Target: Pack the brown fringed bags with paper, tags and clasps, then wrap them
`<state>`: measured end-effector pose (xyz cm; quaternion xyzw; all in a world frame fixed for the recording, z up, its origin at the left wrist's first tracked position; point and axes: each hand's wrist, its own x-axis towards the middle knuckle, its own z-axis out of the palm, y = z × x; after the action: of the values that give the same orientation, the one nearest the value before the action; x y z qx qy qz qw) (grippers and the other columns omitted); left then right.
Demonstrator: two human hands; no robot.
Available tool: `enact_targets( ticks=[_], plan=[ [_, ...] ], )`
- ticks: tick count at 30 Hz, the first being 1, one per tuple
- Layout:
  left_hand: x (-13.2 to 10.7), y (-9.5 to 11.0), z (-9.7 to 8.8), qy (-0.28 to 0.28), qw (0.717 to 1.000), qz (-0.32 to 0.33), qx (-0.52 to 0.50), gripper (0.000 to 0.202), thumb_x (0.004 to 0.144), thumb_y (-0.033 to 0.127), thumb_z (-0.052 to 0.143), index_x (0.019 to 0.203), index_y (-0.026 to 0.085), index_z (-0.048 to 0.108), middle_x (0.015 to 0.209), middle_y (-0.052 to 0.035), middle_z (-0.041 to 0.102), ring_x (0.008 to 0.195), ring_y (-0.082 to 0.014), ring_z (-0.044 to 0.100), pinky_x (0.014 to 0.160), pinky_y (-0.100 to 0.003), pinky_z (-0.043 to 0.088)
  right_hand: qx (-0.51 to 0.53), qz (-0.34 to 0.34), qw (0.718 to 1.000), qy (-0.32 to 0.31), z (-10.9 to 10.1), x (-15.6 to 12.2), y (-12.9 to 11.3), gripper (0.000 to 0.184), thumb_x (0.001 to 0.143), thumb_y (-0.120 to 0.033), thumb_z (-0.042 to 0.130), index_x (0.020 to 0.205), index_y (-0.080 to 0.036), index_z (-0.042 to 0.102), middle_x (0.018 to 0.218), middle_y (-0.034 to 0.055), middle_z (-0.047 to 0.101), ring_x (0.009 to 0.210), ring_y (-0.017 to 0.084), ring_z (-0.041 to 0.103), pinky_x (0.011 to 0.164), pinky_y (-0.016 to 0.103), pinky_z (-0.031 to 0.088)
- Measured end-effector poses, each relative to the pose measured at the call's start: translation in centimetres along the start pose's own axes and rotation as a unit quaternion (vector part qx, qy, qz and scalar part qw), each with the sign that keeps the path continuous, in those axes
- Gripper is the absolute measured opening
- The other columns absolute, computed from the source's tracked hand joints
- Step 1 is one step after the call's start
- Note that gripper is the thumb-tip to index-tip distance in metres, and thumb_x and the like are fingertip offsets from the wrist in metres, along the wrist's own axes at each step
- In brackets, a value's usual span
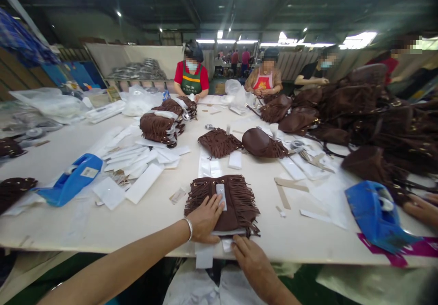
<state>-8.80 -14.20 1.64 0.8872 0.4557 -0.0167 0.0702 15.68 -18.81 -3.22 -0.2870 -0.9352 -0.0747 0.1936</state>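
Observation:
A dark brown fringed handbag (236, 209) lies on the table in front of me, with fringes on both sides and a pale strip (221, 196) down its middle. My left hand (206, 218) rests flat on the bag, fingers stretched toward that strip, with the thumb at the lower edge. At the bag's lower right edge is my right hand (251, 255), its fingers bent and close together by a small white piece (226, 245). Its thumb and whatever it may pinch are hidden. Another white strip (204, 255) hangs over the table edge below the bag.
Blue tape dispensers stand left (77, 179) and right (374, 216). White packets (145, 182) are heaped at left. More fringed bags (220, 142) lie ahead, with a large pile (352, 100) at right. Co-workers (191, 74) sit across the table; another person's hand (420, 209) shows at far right.

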Motion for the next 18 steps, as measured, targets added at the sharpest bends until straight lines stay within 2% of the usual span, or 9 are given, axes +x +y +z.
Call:
enact_targets(
  ticks=[5, 10, 18],
  plan=[
    [0.2, 0.2, -0.2, -0.002, 1.0, -0.006, -0.002, 0.105, 0.076, 0.07, 0.049, 0.15, 0.004, 0.014, 0.157, -0.0279, 0.007, 0.146, -0.0408, 0.007, 0.113, -0.058, 0.016, 0.01, -0.019, 1.0, 0.009, 0.7, -0.4, -0.5, 0.016, 0.089, -0.017, 0.058, 0.104, -0.016, 0.063, 0.103, 0.0071, 0.066, 0.089, 0.022, 0.058, 0.082, 0.036, 0.045],
    [0.3, 0.8, -0.2, -0.004, 1.0, -0.022, -0.002, 0.104, 0.077, 0.07, 0.047, 0.15, 0.004, 0.013, 0.157, -0.0277, 0.006, 0.146, -0.0405, 0.007, 0.113, -0.058, 0.016, 0.029, -0.049, 0.997, 0.053, 1.0, -0.9, -0.3, 0.014, 0.091, -0.019, 0.052, 0.099, -0.016, 0.063, 0.1, 0.0055, 0.066, 0.087, 0.022, 0.056, 0.08, 0.035, 0.041],
    [1.2, 0.8, 0.0, 0.008, 0.999, -0.043, -0.002, 0.103, 0.077, 0.068, 0.05, 0.15, 0.005, 0.013, 0.158, -0.0266, 0.004, 0.146, -0.0409, 0.006, 0.113, -0.058, 0.014, 0.042, -0.064, 0.997, -0.008, 0.2, -1.2, -1.1, 0.012, 0.085, -0.019, 0.061, 0.096, -0.016, 0.062, 0.096, 0.004, 0.065, 0.08, 0.021, 0.054, 0.074, 0.035, 0.039]
  ],
)
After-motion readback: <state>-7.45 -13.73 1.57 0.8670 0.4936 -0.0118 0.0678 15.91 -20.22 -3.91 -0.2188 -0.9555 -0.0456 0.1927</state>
